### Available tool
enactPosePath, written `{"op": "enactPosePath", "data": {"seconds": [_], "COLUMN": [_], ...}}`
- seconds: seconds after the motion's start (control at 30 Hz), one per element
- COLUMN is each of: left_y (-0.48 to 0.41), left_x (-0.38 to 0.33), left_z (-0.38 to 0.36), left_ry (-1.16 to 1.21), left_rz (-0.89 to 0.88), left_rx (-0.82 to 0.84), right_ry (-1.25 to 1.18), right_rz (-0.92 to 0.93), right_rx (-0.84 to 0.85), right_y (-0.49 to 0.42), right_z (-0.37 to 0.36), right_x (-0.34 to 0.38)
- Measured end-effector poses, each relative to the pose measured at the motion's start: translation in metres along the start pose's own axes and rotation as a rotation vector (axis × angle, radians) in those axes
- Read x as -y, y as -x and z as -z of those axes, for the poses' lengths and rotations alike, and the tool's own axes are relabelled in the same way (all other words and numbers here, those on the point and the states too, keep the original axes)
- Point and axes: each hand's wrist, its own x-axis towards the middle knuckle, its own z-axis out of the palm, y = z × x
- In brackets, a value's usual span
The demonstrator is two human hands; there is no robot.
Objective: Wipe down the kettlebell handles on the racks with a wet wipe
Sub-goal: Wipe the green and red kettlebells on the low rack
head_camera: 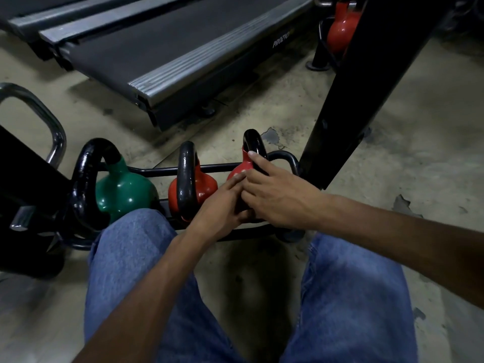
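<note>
Three kettlebells with black handles stand in a low black rack: a green kettlebell on the left, a red kettlebell in the middle, and a second red kettlebell on the right. My right hand grips the right kettlebell's handle, thumb lying up along it. My left hand reaches in from below. Its index finger rests on that kettlebell's red body, and its other fingers are hidden under my right hand. No wet wipe shows.
A black slanted frame post rises just right of the rack. A treadmill deck lies beyond on the concrete floor. Another red kettlebell sits at top right. A chrome handle stands at left. My knees in jeans fill the foreground.
</note>
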Motion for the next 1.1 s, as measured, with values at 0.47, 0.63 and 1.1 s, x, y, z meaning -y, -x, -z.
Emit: {"op": "enactPosePath", "data": {"seconds": [0.47, 0.63, 1.1], "left_y": [-0.001, -0.002, -0.001], "left_x": [0.006, 0.006, 0.010], "left_z": [-0.001, -0.001, -0.004], "left_ry": [-0.004, 0.047, -0.079], "left_rz": [-0.010, -0.059, -0.036], "left_rx": [-0.014, -0.033, -0.002], "right_ry": [-1.543, -1.956, -0.186], "right_rz": [-1.186, -1.214, -0.309], "right_rx": [-0.654, -0.505, -0.290], "right_y": [0.021, 0.006, 0.022], "right_z": [-0.014, -0.010, -0.013], "right_x": [0.039, 0.018, 0.017]}}
